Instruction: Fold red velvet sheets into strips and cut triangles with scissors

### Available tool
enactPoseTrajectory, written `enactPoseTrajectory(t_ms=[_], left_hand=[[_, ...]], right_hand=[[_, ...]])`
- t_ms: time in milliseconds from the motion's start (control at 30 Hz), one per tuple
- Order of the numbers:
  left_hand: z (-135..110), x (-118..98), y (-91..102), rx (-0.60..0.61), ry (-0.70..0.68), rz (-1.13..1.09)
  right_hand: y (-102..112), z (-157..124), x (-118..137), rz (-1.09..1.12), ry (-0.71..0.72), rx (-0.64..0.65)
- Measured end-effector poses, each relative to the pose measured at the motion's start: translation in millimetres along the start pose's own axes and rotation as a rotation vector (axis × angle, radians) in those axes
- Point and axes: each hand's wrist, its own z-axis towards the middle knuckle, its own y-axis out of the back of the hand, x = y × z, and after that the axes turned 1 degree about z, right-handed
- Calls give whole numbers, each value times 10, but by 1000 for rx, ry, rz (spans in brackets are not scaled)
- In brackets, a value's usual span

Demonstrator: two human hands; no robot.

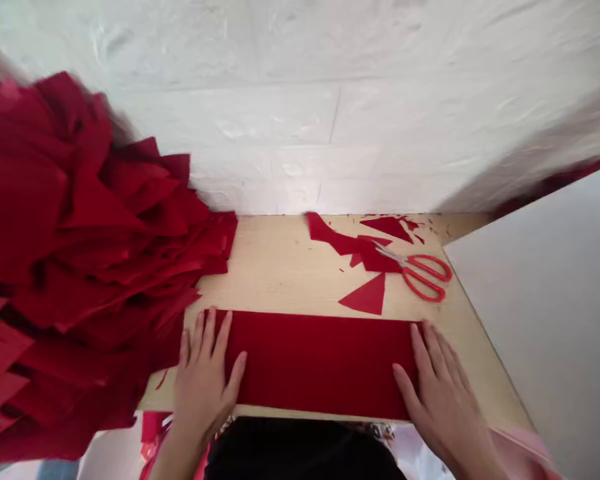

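Left hand (203, 380) and right hand (443, 393) open, flat, fingers spread, pressing the two ends of a red cloth strip (320, 363) on a wooden table (280, 267); no grasp. From the strip: heap of cut red pieces (85, 233) to the left, red-handled scissors (420, 273) beyond. Risk: heap sliding over, or strip shifting if a hand lifts. No readable writing.
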Motion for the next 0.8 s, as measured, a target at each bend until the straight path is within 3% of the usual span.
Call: enactPoseTrajectory(t_ms=[167,533,800], left_hand=[[-21,131,44,26,-36,-53],[-2,84,80,-19,-17,-98],[-55,63,252,-255,-416,-137]], right_hand=[[17,-15,-140,-25,25,7],[21,-13,-130,-25,25,-13],[11,-43,-89,-41,23,-22]])
